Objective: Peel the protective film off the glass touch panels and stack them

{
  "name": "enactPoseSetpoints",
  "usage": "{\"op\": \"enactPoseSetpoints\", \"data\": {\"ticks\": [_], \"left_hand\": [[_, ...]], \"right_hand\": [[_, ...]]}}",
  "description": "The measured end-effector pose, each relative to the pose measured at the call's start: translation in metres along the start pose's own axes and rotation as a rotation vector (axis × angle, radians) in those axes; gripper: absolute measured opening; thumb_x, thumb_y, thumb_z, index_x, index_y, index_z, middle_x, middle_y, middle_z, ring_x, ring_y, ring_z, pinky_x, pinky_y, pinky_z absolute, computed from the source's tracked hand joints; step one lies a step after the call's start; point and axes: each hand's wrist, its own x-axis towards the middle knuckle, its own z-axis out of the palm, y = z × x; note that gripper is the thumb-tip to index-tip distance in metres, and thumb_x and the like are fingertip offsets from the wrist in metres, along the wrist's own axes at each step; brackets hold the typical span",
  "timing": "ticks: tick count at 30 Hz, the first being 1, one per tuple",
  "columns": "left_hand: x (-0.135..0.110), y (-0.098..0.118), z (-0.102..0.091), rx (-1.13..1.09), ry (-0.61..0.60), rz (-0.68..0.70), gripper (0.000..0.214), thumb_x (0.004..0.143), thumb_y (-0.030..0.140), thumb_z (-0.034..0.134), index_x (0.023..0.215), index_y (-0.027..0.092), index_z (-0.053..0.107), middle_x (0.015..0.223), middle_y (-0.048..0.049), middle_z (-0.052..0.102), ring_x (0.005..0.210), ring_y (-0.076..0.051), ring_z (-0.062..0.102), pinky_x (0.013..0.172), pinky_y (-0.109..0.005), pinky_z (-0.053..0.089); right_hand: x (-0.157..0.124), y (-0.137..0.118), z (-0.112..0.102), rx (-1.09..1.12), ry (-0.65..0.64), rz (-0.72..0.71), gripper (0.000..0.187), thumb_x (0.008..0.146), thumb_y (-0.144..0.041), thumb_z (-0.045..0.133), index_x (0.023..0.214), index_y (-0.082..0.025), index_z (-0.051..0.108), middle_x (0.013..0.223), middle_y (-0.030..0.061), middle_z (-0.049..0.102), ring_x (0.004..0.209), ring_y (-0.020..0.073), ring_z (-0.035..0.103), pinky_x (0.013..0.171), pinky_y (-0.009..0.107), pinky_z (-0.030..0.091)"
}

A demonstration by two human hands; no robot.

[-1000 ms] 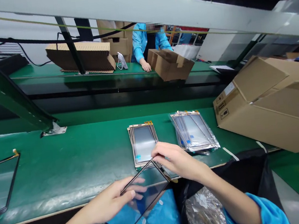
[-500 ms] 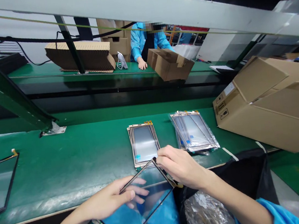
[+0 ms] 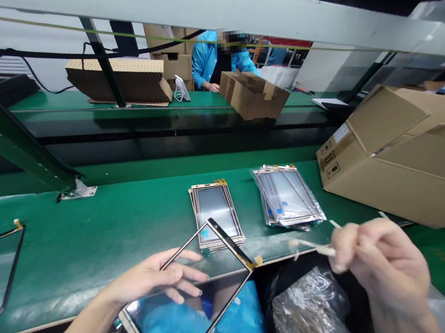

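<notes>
Your left hand (image 3: 167, 276) held the glass panel (image 3: 217, 291) tilted at the lower centre of the frame, the thumb near its upper-left edge and the other fingers spread apart, showing through or past the glass. Your right hand (image 3: 380, 260), at the lower right, was well apart from the panel, thumb and forefinger clamped together on a pale strip (image 3: 325, 250), blurred at its far end. With one hand alone bearing the panel near one edge, it looked as though it could swing or slip if that light grip loosened, and the lower corner could then knock against your blue jacket (image 3: 241, 321) or the bench edge. The orange tab (image 3: 257, 261) stuck out unguarded from the panel's right corner, so a careless brush could have bent it. Bare fingertips on the clear area risked smudging it. The strip, if sticky, might cling to your fingers or catch on the crumpled clear plastic (image 3: 310, 307) at the bottom. Swinging the panel upward could scrape the stacked panels (image 3: 215, 210) just beyond it, mid-frame.
</notes>
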Motion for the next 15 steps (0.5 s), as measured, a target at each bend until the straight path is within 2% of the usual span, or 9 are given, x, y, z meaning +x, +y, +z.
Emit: {"op": "enactPoseSetpoints", "data": {"ticks": [2, 4, 6, 7, 10, 15], "left_hand": [[0.002, 0.003, 0.007, 0.066, -0.008, -0.008, 0.038, 0.09, 0.033, 0.055, 0.125, 0.02, 0.051, 0.124, -0.0163, 0.063, 0.105, -0.027, 0.065, 0.079, -0.033, 0.053], [0.004, 0.007, 0.017, 0.141, 0.0, -0.013, 0.037, 0.091, 0.034, 0.054, 0.125, 0.019, 0.052, 0.122, -0.016, 0.064, 0.105, -0.026, 0.065, 0.08, -0.034, 0.053], [0.005, 0.011, 0.028, 0.206, 0.028, -0.017, 0.037, 0.091, 0.035, 0.053, 0.124, 0.019, 0.054, 0.12, -0.0151, 0.065, 0.105, -0.025, 0.064, 0.082, -0.034, 0.052], [0.005, 0.013, 0.032, 0.233, 0.041, -0.022, 0.037, 0.091, 0.035, 0.052, 0.124, 0.019, 0.054, 0.119, -0.0145, 0.066, 0.104, -0.024, 0.064, 0.083, -0.035, 0.052], [0.003, 0.018, 0.04, 0.287, 0.059, -0.044, 0.037, 0.091, 0.034, 0.052, 0.125, 0.02, 0.055, 0.118, -0.0124, 0.067, 0.1, -0.023, 0.066, 0.083, -0.034, 0.051], [0.001, 0.02, 0.042, 0.333, 0.08, -0.03, 0.037, 0.091, 0.033, 0.051, 0.125, 0.02, 0.056, 0.116, -0.0109, 0.068, 0.098, -0.023, 0.066, 0.084, -0.033, 0.051]], "right_hand": [[0.009, 0.007, 0.012, -0.253, -0.047, -0.056, 0.007, 0.09, -0.02, 0.054, 0.097, -0.024, 0.053, 0.073, -0.0002, 0.061, 0.064, 0.0137, 0.058, 0.058, 0.026, 0.049], [0.021, 0.017, 0.033, -0.455, -0.263, -0.078, 0.013, 0.089, -0.02, 0.055, 0.102, -0.022, 0.055, 0.082, 0.0027, 0.06, 0.074, 0.0156, 0.059, 0.065, 0.028, 0.05], [0.032, 0.024, 0.054, -0.534, -0.489, -0.097, 0.013, 0.091, -0.02, 0.052, 0.103, -0.02, 0.055, 0.087, 0.0043, 0.057, 0.079, 0.0162, 0.057, 0.069, 0.029, 0.05], [0.037, 0.025, 0.062, -0.552, -0.559, -0.108, 0.011, 0.092, -0.02, 0.05, 0.102, -0.019, 0.055, 0.089, 0.0048, 0.056, 0.081, 0.0163, 0.055, 0.071, 0.03, 0.049], [0.045, 0.023, 0.074, -0.598, -0.661, -0.13, 0.008, 0.094, -0.017, 0.046, 0.094, -0.019, 0.054, 0.09, 0.0049, 0.053, 0.083, 0.0162, 0.053, 0.072, 0.029, 0.048], [0.044, 0.018, 0.069, -0.737, -0.761, -0.177, 0.017, 0.097, -0.018, 0.039, 0.086, -0.018, 0.052, 0.088, 0.0052, 0.051, 0.082, 0.0164, 0.051, 0.068, 0.028, 0.046]]}}
